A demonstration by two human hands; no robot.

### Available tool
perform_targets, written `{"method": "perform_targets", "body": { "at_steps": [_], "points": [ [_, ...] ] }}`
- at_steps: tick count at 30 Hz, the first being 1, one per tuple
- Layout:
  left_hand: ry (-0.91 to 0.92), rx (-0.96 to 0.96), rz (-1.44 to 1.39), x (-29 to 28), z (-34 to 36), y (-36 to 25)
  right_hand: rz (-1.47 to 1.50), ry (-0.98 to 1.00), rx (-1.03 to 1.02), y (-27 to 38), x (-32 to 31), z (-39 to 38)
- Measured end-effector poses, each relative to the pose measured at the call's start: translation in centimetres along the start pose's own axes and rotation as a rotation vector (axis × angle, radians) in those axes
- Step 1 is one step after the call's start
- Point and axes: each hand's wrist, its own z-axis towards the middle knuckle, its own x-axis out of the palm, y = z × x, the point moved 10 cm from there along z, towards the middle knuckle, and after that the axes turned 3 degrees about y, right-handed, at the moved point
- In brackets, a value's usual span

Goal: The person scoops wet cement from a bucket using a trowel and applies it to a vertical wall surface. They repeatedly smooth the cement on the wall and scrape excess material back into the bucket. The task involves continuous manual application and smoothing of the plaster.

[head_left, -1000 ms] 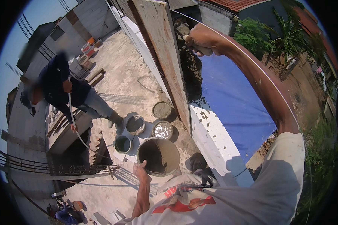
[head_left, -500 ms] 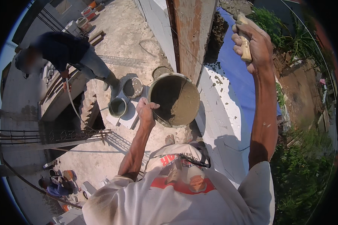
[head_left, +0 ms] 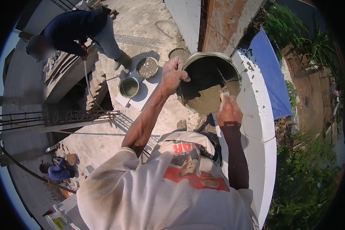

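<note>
My left hand (head_left: 174, 76) grips the rim of a large round bucket (head_left: 205, 69) with wet grey mortar in its bottom. My right hand (head_left: 229, 109) is closed on the wooden handle of a trowel (head_left: 222, 96), whose metal end reaches down into the mortar and is partly hidden. The bucket is held above the white block wall (head_left: 255, 111) at its left side, near a rough wooden board (head_left: 222, 23) standing upright. Below and left are smaller buckets of grey mix (head_left: 147, 67) and greenish water (head_left: 129, 87) on white blocks (head_left: 144, 97).
A person (head_left: 80, 27) in dark clothes bends at upper left, holding a hose (head_left: 86, 74) beside an opening with steps (head_left: 96, 92). Another person (head_left: 57, 172) crouches at lower left. Rebar cages (head_left: 46, 120) cross the left. Beyond the wall hangs blue tarp (head_left: 268, 80) above greenery (head_left: 299, 184).
My right hand has come down from the board with the trowel into the bucket. My left hand has raised the bucket up and to the right. The person at upper left bends lower.
</note>
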Motion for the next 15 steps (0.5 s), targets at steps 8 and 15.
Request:
{"method": "perform_targets", "body": {
  "at_steps": [8,15],
  "points": [
    [0.024,0.046,-0.024,-0.7,-0.8,-2.1,-0.153,0.116,-0.105,1.9,-0.2,-0.5],
    [-0.072,0.109,0.076,-2.1,-1.6,-2.7,-0.199,0.161,-0.175,2.5,2.3,-0.7]
  ]
}}
